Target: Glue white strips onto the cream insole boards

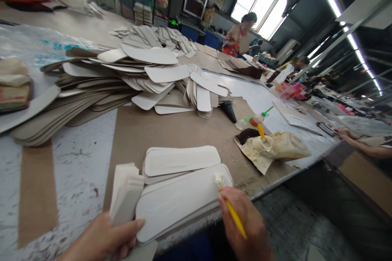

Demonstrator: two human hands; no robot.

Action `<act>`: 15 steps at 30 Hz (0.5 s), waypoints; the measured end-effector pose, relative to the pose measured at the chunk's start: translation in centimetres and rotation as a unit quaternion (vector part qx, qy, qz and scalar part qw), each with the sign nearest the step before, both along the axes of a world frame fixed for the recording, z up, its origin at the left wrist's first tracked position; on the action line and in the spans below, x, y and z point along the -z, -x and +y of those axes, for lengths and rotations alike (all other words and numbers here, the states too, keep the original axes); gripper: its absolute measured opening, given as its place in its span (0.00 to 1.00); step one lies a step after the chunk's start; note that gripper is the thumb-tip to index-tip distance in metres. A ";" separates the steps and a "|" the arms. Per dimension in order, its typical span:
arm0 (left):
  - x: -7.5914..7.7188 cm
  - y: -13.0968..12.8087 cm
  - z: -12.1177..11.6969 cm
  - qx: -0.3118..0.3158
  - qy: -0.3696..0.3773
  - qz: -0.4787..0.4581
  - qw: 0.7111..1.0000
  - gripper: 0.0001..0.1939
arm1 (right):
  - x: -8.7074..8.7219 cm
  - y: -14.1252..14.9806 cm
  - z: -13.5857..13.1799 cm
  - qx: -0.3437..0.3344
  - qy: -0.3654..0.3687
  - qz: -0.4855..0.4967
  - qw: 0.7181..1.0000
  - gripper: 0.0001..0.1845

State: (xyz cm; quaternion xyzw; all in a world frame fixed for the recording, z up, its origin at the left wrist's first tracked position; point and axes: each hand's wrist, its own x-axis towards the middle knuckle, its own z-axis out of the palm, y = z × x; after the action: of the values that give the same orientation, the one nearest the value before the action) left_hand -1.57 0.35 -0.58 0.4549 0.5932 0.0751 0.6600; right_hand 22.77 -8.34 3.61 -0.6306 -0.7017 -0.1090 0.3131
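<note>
My right hand (245,224) is closed round a yellow-handled glue brush (234,216). The brush's white bristle tip touches the right end of a long white insole piece (177,200) lying at the table's near edge. My left hand (104,238) presses on the left end of that same piece, thumb on top, fingers curled under a small upright stack of white pieces (125,191). A second white insole piece (180,159) lies just behind the first one. Both rest on a brown cardboard sheet (171,130).
A glue-caked pot (281,144) with another yellow brush stands right of the pieces, beside small squeeze bottles (254,120). Large heaps of insole pieces (107,77) fill the table's middle and far side. Other people work at the far end and right edge.
</note>
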 end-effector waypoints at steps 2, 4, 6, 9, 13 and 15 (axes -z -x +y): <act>0.0 0.0 0.0 0.000 0.002 -0.003 1.000 0.23 | 0.6 1.0 -0.3 -0.032 0.003 0.023 0.999 0.08; 0.1 0.0 -0.1 -0.006 0.002 -0.003 1.000 0.24 | 0.7 1.3 -0.6 -0.037 0.002 0.044 0.998 0.08; 0.1 0.0 -0.3 -0.013 -0.001 -0.005 1.000 0.24 | 0.6 1.4 -0.6 -0.033 -0.008 0.042 0.999 0.08; 0.1 -0.1 -0.5 -0.024 -0.005 -0.024 0.999 0.24 | 0.7 2.4 -0.5 -0.033 -0.019 0.047 0.998 0.08; -0.2 -0.3 -0.6 -0.034 -0.004 -0.026 0.999 0.22 | 1.6 5.8 -0.5 -0.044 -0.036 0.199 0.978 0.04; -0.5 -0.3 -0.7 -0.045 0.002 -0.032 0.998 0.22 | 1.5 6.6 -0.6 -0.015 -0.033 0.299 0.953 0.04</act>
State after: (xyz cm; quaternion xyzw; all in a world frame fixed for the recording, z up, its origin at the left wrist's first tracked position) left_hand -1.24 -0.32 -0.10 0.4238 0.5919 0.1185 0.6753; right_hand 16.13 -8.93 2.14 -0.6126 -0.5814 0.0665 0.5312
